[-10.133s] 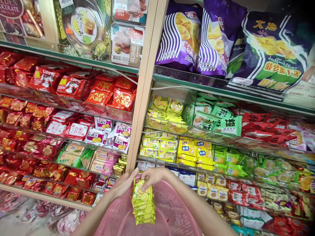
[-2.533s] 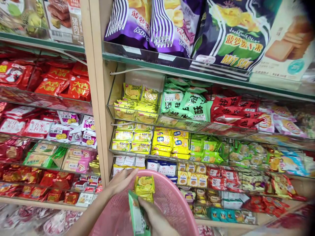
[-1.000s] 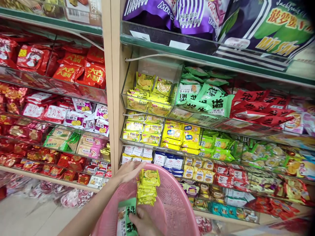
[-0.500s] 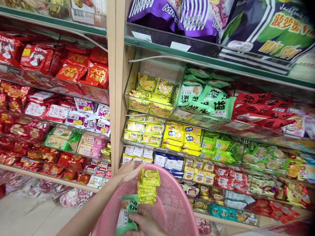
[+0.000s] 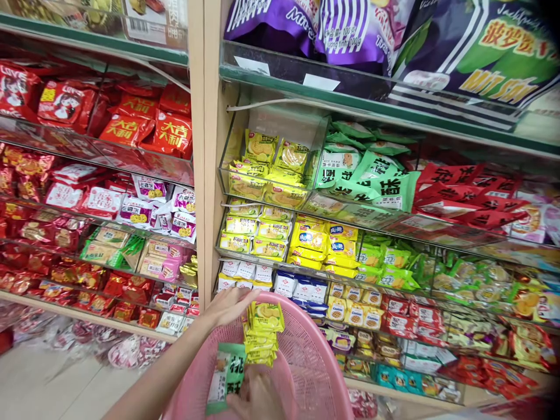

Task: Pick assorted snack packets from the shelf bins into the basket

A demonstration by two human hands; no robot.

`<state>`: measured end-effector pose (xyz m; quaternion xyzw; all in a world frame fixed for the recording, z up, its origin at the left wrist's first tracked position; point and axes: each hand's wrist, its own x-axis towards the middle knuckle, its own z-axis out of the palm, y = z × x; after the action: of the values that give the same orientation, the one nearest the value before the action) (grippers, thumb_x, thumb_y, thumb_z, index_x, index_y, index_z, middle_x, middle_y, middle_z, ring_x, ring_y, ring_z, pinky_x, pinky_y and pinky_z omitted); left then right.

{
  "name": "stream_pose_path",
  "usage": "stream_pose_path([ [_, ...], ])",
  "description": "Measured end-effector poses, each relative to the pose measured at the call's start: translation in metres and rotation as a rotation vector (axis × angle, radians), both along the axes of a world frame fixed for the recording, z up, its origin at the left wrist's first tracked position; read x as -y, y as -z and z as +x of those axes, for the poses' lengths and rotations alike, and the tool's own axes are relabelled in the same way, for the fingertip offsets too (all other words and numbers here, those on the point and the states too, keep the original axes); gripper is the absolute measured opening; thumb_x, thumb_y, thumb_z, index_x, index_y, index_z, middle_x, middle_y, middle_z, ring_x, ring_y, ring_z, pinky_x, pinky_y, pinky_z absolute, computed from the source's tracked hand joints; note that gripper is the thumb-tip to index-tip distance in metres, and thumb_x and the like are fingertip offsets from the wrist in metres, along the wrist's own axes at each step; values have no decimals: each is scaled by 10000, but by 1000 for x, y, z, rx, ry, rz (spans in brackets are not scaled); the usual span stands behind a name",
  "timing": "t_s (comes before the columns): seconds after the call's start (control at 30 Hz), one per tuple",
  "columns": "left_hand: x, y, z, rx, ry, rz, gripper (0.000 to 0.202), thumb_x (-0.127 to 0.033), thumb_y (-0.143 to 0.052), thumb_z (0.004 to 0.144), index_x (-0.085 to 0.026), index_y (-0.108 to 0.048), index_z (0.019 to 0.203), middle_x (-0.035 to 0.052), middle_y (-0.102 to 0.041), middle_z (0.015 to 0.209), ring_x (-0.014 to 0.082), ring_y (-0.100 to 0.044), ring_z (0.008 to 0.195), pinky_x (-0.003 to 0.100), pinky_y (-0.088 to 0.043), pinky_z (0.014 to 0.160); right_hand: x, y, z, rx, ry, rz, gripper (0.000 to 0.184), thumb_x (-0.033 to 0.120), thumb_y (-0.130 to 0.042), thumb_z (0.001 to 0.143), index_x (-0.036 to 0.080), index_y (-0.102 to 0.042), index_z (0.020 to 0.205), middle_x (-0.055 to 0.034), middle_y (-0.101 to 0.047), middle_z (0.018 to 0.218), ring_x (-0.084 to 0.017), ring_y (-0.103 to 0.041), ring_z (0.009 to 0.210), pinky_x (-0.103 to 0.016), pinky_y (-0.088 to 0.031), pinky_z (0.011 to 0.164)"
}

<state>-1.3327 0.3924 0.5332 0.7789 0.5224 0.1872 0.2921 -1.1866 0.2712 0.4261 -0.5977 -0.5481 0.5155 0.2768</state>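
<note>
My left hand [image 5: 227,305] grips a stack of small yellow snack packets [image 5: 262,332] by its top edge. The stack hangs down against the rim of a pink mesh basket [image 5: 306,361]. Low in the basket, my right hand [image 5: 258,396] pinches a green and white snack packet [image 5: 227,376] with bold black lettering and holds it upright. The two packets almost touch. Only the knuckles and fingers of my right hand show at the bottom edge.
Store shelves fill the view. Clear bins hold matching yellow packets [image 5: 266,169], green packets [image 5: 371,175] and red packets [image 5: 464,198]. Purple chip bags [image 5: 306,29] stand on the top shelf. A wooden upright [image 5: 203,146] divides the red packet shelves at the left. Pale floor lies bottom left.
My right hand now holds a green packet instead of steadying the yellow stack, and has turned it more upright within the basket. The left hand and yellow stack have stayed put.
</note>
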Motion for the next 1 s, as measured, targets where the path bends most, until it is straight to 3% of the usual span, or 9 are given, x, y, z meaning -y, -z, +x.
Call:
stream_pose_path([
  [0.1,0,0,0,-6,-8,-5,536,-617,-270,871,-246,-657,856,41,-664,773,244,-609,797,282,-380,701,2,-16,3,416,-51,148,403,295,-676,600,185,-619,984,-165,-640,985,-399,-561,956,-496,-413,793],
  [0.23,1,-2,2,-5,-19,-8,584,-664,-256,851,-264,-659,987,65,-683,902,274,-605,913,301,-379,747,4,-26,-5,433,-284,313,601,149,-625,609,203,-549,1202,-148,-506,1298,-367,-459,1178,-477,-400,931],
  [0.33,2,-4,3,-9,-16,-6,620,-690,-238,839,-275,-658,1029,67,-689,929,282,-601,930,304,-381,752,4,-17,-13,441,-395,268,829,158,-672,586,212,-390,1364,-140,-336,1446,-393,-342,1280,-513,-353,996],
  [0.4,2,-4,4,-13,-19,-7,654,-706,-227,831,-262,-669,1016,68,-691,908,278,-603,916,296,-384,746,3,-8,-15,465,-432,261,869,197,-697,587,210,-352,1385,-138,-276,1472,-415,-333,1280,-537,-353,994],
  [0.53,4,-3,1,18,-29,-9,646,-697,-239,836,-249,-655,1044,61,-688,978,266,-600,966,280,-387,776,-2,-2,-9,496,-508,310,859,281,-689,632,199,-311,1400,-134,-207,1497,-389,-335,1286,-507,-349,1017],
  [0.73,5,3,-4,62,-33,-18,615,-681,-255,844,-264,-650,1066,47,-688,1024,263,-602,995,282,-395,804,-15,-12,0,446,-622,363,787,302,-719,620,193,-406,1333,-133,-359,1435,-325,-393,1265,-414,-344,1046],
  [0.87,6,5,-7,70,-69,-22,594,-673,-280,843,-277,-640,1101,46,-689,1048,270,-600,1013,295,-390,829,-22,21,-11,576,-595,355,870,300,-765,576,129,-400,1347,-202,-317,1436,-406,-399,1241,-486,-399,991],
  [0.93,6,6,-9,80,-68,-12,579,-662,-290,846,-274,-651,1078,43,-691,1050,264,-603,1009,288,-390,830,-23,39,-19,666,-548,416,728,269,-722,642,147,-459,1309,-216,-382,1388,-434,-471,1168,-532,-482,865],
  [1.0,6,5,-10,87,-59,-11,567,-651,-294,851,-268,-658,1055,43,-692,1043,258,-605,1006,278,-395,819,-19,42,-22,704,-447,543,486,204,-578,772,193,-520,1254,-201,-460,1331,-407,-562,1070,-512,-542,724],
])
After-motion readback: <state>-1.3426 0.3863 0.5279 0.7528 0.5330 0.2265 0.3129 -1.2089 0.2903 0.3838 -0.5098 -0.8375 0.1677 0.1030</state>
